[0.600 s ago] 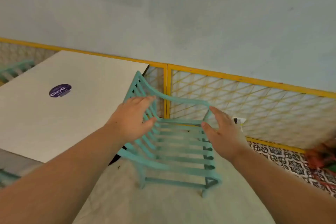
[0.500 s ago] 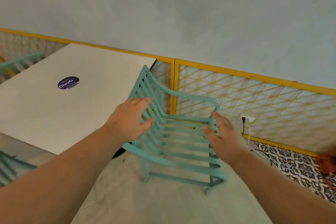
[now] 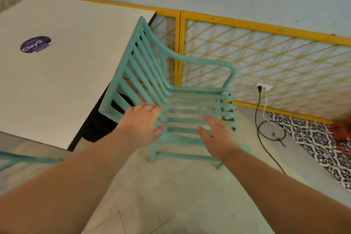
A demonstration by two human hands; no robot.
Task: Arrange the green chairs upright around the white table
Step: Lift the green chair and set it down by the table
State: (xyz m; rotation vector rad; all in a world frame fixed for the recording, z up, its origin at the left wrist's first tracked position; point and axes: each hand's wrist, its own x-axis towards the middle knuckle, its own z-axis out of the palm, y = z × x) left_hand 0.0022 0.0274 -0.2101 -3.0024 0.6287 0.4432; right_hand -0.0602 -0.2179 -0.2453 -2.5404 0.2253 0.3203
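Observation:
A green slatted chair (image 3: 176,89) stands on its legs on the floor, its backrest against the right edge of the white table (image 3: 62,74). My left hand (image 3: 141,123) hovers over the near corner where backrest meets seat, fingers relaxed and spread. My right hand (image 3: 216,135) is over the near front part of the seat, palm down with straight fingers. I cannot tell whether either hand touches the chair. Part of a second green chair (image 3: 28,159) shows at the lower left, below the table's near edge.
A yellow lattice fence (image 3: 266,59) runs along the wall behind the chair. A wall socket (image 3: 264,87) feeds a black and a white cable looping over the floor at the right. Patterned tiles (image 3: 313,138) and something red lie at the far right. A purple sticker (image 3: 35,43) is on the table.
The view has tilted down and moved closer. Both hands have drawn back from the chair's armrests toward the seat's near edge. The chair still stands by the table.

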